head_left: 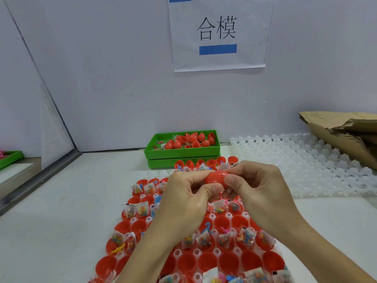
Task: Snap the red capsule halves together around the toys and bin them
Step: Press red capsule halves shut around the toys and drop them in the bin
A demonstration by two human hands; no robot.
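Note:
Both hands meet over the tray and hold one red capsule between them. My left hand grips its left side with thumb and fingers, and my right hand pinches its right side. Below lies a clear plastic holder tray filled with open red capsule halves, many holding small bagged toys. A green bin at the back holds several closed red capsules.
A second green tray sits under the bin. An empty clear holder tray lies to the right, with torn cardboard over its far corner. Another green tray shows at the far left. A paper sign hangs on the back wall.

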